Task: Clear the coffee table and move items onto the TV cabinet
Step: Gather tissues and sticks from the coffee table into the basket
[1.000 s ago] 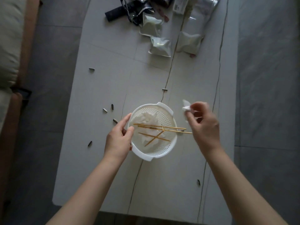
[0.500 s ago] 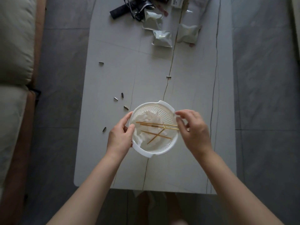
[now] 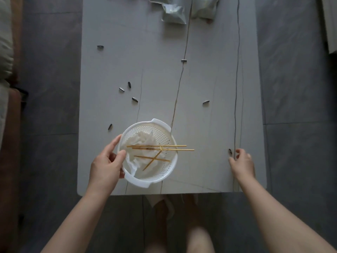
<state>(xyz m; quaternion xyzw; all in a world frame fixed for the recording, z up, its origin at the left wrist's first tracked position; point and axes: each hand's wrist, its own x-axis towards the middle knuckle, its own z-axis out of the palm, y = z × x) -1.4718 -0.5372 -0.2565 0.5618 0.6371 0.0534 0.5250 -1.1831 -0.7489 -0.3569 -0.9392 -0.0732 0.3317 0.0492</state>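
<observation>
A: Item 1, coffee table (image 3: 209, 79). Status?
B: Not cleared. White basket (image 3: 165, 177) sits near front edge, left of centre. Contents: crumpled tissue (image 3: 140, 141), several wooden skewers (image 3: 160, 149); two skewers stick out over the right rim.
A: Hands?
B: Left hand (image 3: 106, 166) grips basket's left rim, thumb inside, fingers outside. Right hand (image 3: 241, 162) well apart from basket, near table's right edge, fingers curled narrow and closing on a seed shell (image 3: 230, 151). Can't tell if it's pinched yet; holds nothing else as far as visible.
A: Loose bits left?
B: Seed shells scattered: a few in a cluster above the basket (image 3: 129, 84), one just beside basket's upper left (image 3: 110, 126), one right of centre (image 3: 205, 102), one mid-table (image 3: 184, 60), one far left (image 3: 100, 46). Foil packets (image 3: 173, 14) at far end, partly cut off by frame.
A: TV cabinet?
B: Not identifiable in view. Nothing seen moved there.
A: Progress est.?
B: Early-to-mid, by my read. Rubbish going into basket; shells, packets, then the carry-over all remain.
A: Surroundings?
B: Sofa (image 3: 5, 52) left, grey tile floor (image 3: 295, 88) all round.
</observation>
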